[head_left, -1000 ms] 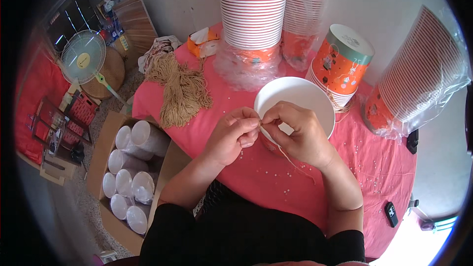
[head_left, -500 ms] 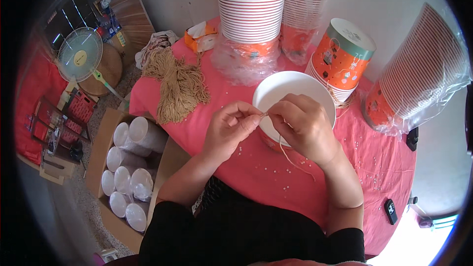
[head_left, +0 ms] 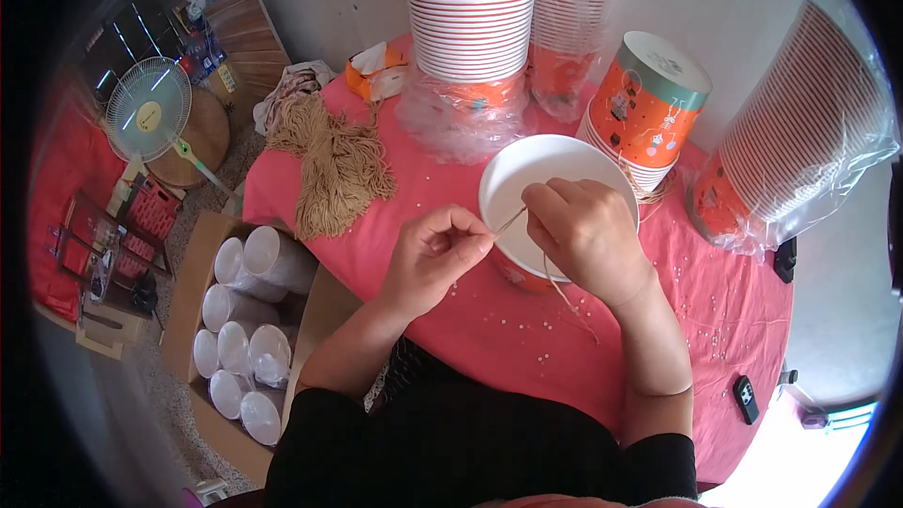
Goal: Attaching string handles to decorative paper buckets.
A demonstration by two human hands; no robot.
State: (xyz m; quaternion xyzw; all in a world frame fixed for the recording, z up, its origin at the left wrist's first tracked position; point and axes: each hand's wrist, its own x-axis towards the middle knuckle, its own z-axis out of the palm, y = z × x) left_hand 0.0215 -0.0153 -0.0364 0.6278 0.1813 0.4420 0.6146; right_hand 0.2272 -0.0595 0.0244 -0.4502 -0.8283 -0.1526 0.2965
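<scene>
A thin tan cord [head_left: 511,220] is stretched between my two hands above the near rim of a white-lined paper tub [head_left: 555,156]. My left hand [head_left: 437,259] pinches one part of it between thumb and forefinger. On the other side my right hand [head_left: 588,235] is closed on the cord, its fingers bent, and a loose end [head_left: 570,303] dangles below toward the table. Whatever else sits in the fingertips is too small to make out. To the left, a bundle of tan cords [head_left: 334,169] lies on the pink tablecloth [head_left: 451,339].
Tall stacks of paper tubs [head_left: 470,14] stand at the back, another wrapped stack [head_left: 800,132] leans at right. An upturned orange tub [head_left: 649,103] is behind the white one. Small white bits and a black remote [head_left: 746,400] lie at right. A carton of cups [head_left: 212,357] stands lower left.
My right hand has drawn slightly up and away from my left, so a longer stretch of cord shows between them. The view has shifted a little.
</scene>
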